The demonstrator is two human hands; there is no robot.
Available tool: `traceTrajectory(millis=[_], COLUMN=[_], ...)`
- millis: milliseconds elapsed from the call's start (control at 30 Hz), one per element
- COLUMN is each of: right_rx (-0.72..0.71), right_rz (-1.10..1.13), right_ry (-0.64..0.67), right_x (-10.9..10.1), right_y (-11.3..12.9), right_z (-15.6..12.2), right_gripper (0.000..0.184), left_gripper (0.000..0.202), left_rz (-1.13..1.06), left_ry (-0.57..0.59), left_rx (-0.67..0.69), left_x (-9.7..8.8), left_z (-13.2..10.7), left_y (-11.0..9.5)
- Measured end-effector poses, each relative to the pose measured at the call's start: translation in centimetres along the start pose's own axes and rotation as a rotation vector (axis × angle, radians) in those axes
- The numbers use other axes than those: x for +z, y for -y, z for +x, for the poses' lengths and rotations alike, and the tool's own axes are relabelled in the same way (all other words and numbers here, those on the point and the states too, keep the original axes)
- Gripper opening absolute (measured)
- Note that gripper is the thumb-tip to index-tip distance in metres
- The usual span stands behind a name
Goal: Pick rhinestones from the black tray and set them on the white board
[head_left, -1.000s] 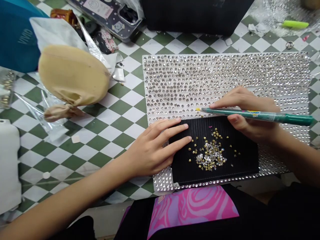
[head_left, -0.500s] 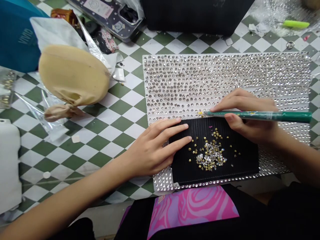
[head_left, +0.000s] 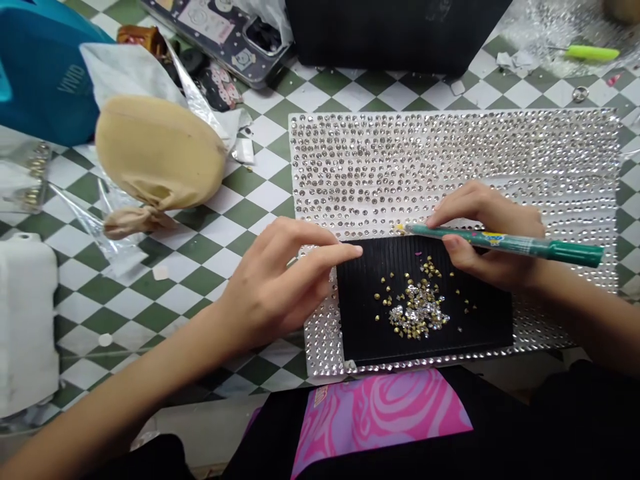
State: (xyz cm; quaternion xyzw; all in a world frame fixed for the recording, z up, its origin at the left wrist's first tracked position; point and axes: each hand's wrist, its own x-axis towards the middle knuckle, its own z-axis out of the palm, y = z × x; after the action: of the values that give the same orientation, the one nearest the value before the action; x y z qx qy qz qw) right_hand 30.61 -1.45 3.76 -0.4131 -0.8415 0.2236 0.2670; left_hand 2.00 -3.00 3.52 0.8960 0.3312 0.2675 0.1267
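My right hand (head_left: 490, 233) is closed around a green pen (head_left: 525, 245) with a pale yellow tip. The tip touches a white sheet (head_left: 345, 232) covered in rows of rhinestones, just above the edge of a ridged black tray (head_left: 365, 300). On the tray, which rests on the sheet, lies a pile of loose rhinestones (head_left: 420, 310), silver on their faces and gold on their backs. My left hand (head_left: 280, 280) is at the tray's left edge with the index finger stretched over its upper left corner. Its other fingers are bent, and it holds nothing I can see.
A tan knotted bundle (head_left: 163, 150) lies on the checkered table at left, near a blue container (head_left: 45, 73). Behind the sheet are a phone (head_left: 220, 40) and a black box (head_left: 390, 33). A yellow-green handled tool (head_left: 593, 53) lies far right, a white case (head_left: 25, 320) far left.
My left hand has drawn back leftward from the tray, its fingers curling except the index. The pen's back end has swung down and slightly left while its tip stays on about the same spot.
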Motion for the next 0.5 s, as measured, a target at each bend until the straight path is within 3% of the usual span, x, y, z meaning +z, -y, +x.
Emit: traceTrajectory(millis=[200,300,400,500], right_rx=[-0.026,-0.025,-0.026,-0.035], right_rz=[-0.013,0.005,0.038,0.044], right_ry=[0.003,0.024,0.031,0.007], right_x=[0.0,-0.1,-0.1,0.1], right_y=[-0.1,-0.1,-0.3,-0.4], right_z=[0.3,0.2,0.1,0.0], right_gripper=[0.006,0.009,0.012,0.012], left_gripper=[0.032,0.032,0.033,0.027], left_rz=[-0.423,-0.584,-0.567,-0.426], left_ry=[-0.007,-0.037,-0.192,-0.192], left_rx=[-0.286,-0.342,-0.394,-0.506], left_x=[-0.7,-1.2,-1.7,-1.9], left_z=[0.7,0.9,1.1,1.2], left_y=[0.3,0.9,1.3,1.4])
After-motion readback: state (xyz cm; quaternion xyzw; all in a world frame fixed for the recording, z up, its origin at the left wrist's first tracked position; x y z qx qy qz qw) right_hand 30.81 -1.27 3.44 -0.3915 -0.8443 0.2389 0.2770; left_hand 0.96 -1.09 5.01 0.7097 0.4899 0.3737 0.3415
